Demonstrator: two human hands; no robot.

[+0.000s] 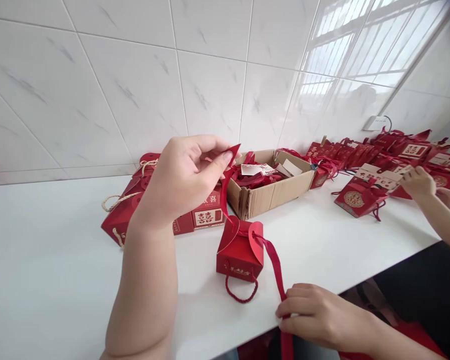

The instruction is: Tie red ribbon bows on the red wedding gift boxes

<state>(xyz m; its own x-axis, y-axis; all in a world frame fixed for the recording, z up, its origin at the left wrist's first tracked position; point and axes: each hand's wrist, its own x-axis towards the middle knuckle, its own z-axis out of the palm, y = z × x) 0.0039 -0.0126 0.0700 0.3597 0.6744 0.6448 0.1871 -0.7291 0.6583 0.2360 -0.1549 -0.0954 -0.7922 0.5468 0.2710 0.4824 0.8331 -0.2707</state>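
A small red gift box (240,255) with curved top flaps stands on the white table, its twisted cord handle hanging at the front. Red ribbon (273,257) runs through the holes in its flaps. Raised above and left of the box, my left hand (195,175) pinches one end of the ribbon, a pointed tip sticking out past the fingers. Lower right, by the table's front edge, my right hand (318,312) grips the other length between its fingers, and the rest hangs below the edge.
Behind the box is an open cardboard carton (275,197) of red ribbons and cards. Red boxes with rope handles (123,205) stand at left. At right, a co-worker's hands (420,182) touch a red box (360,195), with many more red boxes (412,150) along the tiled wall.
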